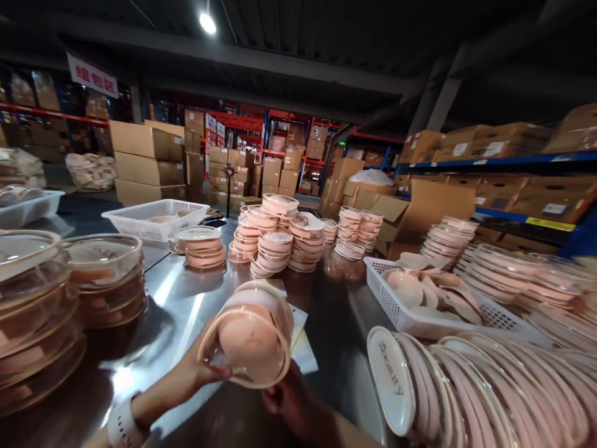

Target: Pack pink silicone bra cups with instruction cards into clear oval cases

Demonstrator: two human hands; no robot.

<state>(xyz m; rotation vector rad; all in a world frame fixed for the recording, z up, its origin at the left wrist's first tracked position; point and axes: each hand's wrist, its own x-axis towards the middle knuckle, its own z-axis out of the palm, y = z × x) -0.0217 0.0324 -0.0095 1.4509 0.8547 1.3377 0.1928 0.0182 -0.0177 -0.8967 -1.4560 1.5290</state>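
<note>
Above the metal table, my two hands hold a short stack of round, see-through cases (254, 342) with pale pink contents, tilted so that its open-looking near end faces me. My left hand (205, 364), a white band on its wrist, grips the stack's left side with the thumb along the lower rim. At the lower right, my right hand (289, 392) is closed against the stack, its fingers partly hidden behind it. A sheet of paper (303, 345) lies on the table behind the stack. Further back stand piles of similar round cases (273, 249).
More stacked cases (105, 280) stand at left. On the right, a white basket (396, 311) holds loose pink pieces, with a row of oval lids (392, 379) marked "beauty" in front. Another white basket (156, 230) sits at the back left. Cardboard boxes (149, 158) and shelves lie beyond.
</note>
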